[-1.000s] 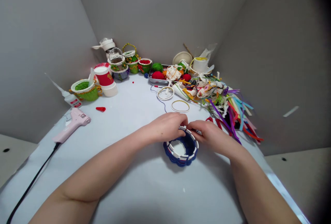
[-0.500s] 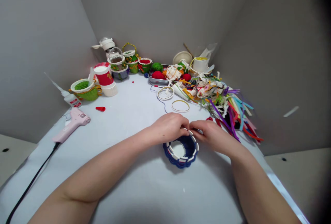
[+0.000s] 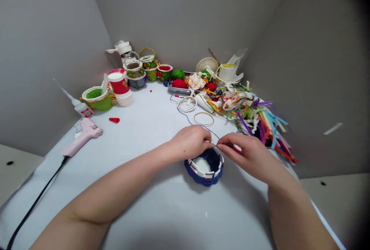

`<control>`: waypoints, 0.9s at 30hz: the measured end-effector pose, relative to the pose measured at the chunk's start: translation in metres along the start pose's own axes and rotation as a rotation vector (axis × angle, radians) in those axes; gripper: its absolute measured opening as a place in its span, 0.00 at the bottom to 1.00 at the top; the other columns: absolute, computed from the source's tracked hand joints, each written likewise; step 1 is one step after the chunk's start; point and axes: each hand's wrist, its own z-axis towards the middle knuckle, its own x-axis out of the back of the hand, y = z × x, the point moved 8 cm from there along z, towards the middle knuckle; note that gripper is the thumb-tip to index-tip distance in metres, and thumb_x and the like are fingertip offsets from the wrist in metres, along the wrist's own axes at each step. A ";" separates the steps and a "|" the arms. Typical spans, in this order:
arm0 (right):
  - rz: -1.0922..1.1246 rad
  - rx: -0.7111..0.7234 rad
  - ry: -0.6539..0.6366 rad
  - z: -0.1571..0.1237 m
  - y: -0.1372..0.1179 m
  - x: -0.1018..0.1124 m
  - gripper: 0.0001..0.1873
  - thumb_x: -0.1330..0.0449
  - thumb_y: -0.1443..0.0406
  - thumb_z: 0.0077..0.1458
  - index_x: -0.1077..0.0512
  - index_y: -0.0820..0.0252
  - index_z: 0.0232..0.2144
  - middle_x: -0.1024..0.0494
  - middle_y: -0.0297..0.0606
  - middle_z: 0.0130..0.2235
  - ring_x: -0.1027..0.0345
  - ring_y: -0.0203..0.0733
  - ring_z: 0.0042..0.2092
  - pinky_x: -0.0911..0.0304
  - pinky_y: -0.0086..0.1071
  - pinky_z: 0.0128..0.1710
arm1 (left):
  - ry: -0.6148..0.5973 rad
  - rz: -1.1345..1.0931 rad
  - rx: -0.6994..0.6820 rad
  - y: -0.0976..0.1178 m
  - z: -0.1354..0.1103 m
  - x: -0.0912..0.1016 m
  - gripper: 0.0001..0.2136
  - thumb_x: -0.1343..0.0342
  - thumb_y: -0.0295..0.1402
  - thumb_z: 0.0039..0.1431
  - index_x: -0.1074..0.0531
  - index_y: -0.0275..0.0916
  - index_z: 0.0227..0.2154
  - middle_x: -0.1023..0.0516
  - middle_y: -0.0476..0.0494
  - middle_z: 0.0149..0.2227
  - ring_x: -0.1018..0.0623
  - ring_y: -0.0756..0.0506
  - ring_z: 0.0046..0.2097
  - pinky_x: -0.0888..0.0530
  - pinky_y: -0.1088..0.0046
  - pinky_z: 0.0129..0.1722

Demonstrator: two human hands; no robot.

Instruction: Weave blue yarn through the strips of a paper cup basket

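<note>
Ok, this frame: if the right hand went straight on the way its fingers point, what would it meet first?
Probably the raised rim of the blue-and-white woven basket, just ahead of its fingertips, with the left hand beyond; depth is hard to judge from this view.

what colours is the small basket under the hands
The small basket is dark blue with white strips around its rim, shown best in the head view.

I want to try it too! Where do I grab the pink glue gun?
Take the pink hot glue gun by its handle, the long part slanting toward you, where the black cord comes out. Reach down from above on your side, because it lies flat on its side. Keep your hands away from the nozzle end.
</note>
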 end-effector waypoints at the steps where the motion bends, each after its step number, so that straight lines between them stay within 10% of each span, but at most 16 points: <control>1: -0.018 -0.001 0.013 0.001 -0.002 -0.002 0.11 0.48 0.60 0.60 0.28 0.57 0.32 0.24 0.36 0.31 0.33 0.37 0.32 0.41 0.29 0.31 | 0.000 0.004 0.003 0.000 0.000 0.000 0.10 0.50 0.35 0.56 0.24 0.39 0.31 0.21 0.46 0.32 0.26 0.46 0.35 0.33 0.73 0.33; 12: -0.106 0.168 -0.065 -0.005 -0.017 -0.006 0.10 0.46 0.63 0.60 0.27 0.59 0.30 0.26 0.38 0.29 0.34 0.39 0.33 0.42 0.32 0.34 | -0.001 0.004 0.001 -0.001 0.001 -0.003 0.10 0.49 0.36 0.56 0.24 0.40 0.30 0.21 0.46 0.31 0.25 0.46 0.35 0.32 0.73 0.34; 27: 0.052 -0.029 -0.273 -0.005 0.031 -0.011 0.13 0.48 0.59 0.59 0.27 0.58 0.32 0.25 0.35 0.30 0.34 0.36 0.31 0.41 0.28 0.30 | -0.025 0.018 0.014 -0.001 0.000 -0.002 0.09 0.49 0.36 0.56 0.25 0.40 0.30 0.22 0.46 0.32 0.26 0.46 0.35 0.33 0.73 0.33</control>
